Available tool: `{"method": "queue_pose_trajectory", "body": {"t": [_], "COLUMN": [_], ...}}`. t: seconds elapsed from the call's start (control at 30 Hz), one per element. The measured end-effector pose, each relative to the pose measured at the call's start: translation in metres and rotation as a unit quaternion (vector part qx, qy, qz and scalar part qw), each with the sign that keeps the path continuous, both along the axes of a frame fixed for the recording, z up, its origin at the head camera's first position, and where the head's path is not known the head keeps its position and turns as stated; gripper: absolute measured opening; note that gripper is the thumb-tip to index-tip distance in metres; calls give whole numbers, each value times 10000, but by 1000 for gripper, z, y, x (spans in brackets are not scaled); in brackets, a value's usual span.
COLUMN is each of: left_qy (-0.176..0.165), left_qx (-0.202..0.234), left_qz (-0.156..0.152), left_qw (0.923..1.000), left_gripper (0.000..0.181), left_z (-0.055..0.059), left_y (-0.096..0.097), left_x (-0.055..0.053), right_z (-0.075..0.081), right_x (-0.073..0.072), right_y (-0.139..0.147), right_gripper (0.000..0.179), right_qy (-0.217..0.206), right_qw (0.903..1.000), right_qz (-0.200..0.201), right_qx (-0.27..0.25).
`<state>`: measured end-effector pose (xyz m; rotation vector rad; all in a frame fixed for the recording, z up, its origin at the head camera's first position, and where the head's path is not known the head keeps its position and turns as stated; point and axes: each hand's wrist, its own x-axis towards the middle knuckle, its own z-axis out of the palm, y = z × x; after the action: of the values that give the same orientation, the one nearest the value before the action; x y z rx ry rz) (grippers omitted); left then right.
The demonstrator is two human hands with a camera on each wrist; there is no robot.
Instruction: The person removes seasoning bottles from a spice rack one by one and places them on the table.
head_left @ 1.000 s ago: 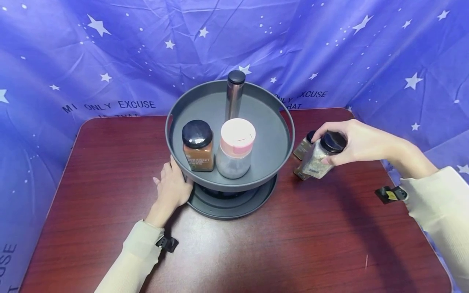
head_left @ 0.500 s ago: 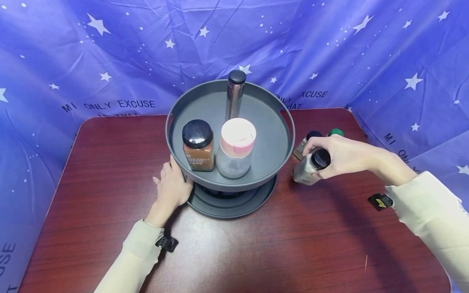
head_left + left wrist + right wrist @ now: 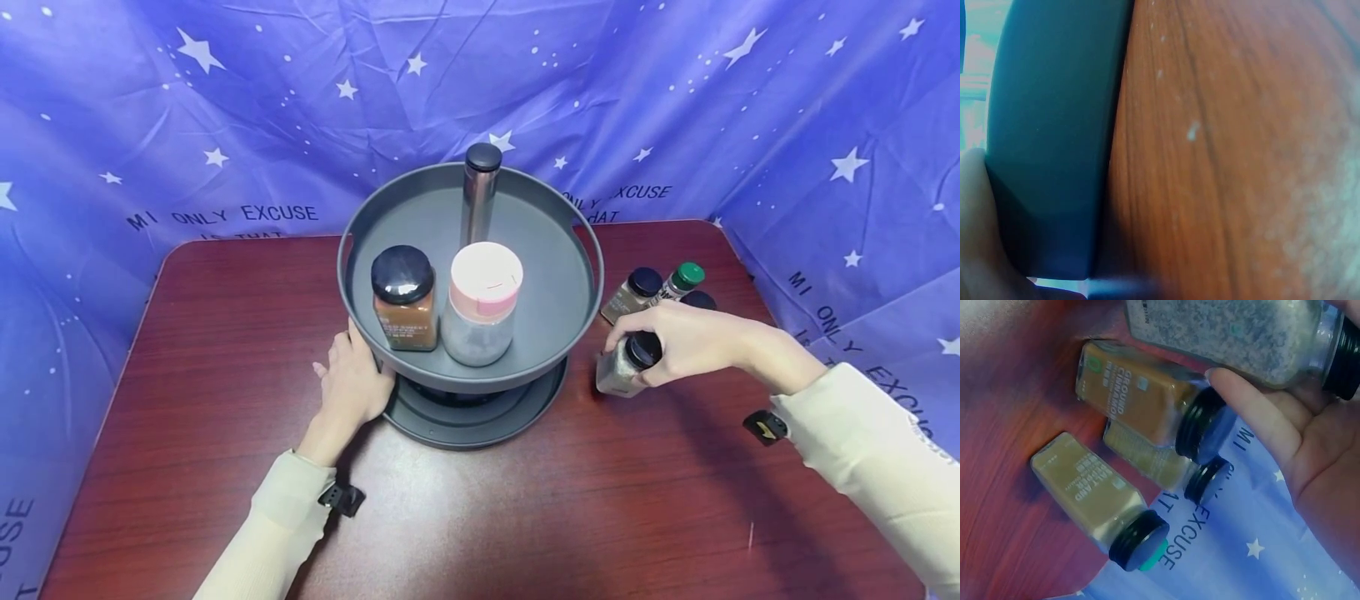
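My right hand [image 3: 693, 343] grips a glass spice jar [image 3: 617, 373] near its black lid. Pale, speckled contents show through the jar [image 3: 1229, 337] in the right wrist view. It is at table level, right of a grey two-tier turntable [image 3: 435, 204]; whether its base touches the table, I cannot tell. At the turntable's left side, my left hand [image 3: 350, 379] holds the lower tier's rim, some fingers hidden under the upper tray. The left wrist view shows the dark rim [image 3: 1054, 144] close up beside that hand.
A red-brown jar [image 3: 408, 321], a pink-lidded shaker [image 3: 483, 321] and a steel cylinder [image 3: 478, 196] stand on the upper tier. Behind my right hand are several jars, including a ground cinnamon jar [image 3: 1132, 394] and a green-capped bottle [image 3: 686, 277]. A starry blue curtain [image 3: 277, 100] borders the table.
My right hand has brought the spice jar down and slightly left, toward the viewer, onto or near the table. The jars behind it have come into sight. My left hand has stayed put.
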<state>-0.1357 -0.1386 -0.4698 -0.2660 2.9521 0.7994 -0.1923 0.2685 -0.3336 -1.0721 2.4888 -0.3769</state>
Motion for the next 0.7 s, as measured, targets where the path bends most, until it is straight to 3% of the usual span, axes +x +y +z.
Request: {"method": "queue_pose_trajectory", "body": {"t": [0.17, 0.43, 0.7], "left_qy": [31, 83, 90], "left_qx": [-10, -41, -25], "left_qz": [12, -2, -2], "left_qw": [10000, 10000, 10000], "left_gripper": [87, 86, 86], "left_z": [1, -1, -1], "left_y": [0, 0, 0], "left_x": [1, 0, 1], "right_z": [-6, -15, -24], "right_x": [3, 7, 7], "right_y": [-5, -8, -10], "right_gripper": [42, 44, 44], "right_qy": [-266, -121, -246], "right_qw": [9993, 9986, 9973], "right_qz": [-13, 34, 69], "right_qx": [248, 519, 685]}}
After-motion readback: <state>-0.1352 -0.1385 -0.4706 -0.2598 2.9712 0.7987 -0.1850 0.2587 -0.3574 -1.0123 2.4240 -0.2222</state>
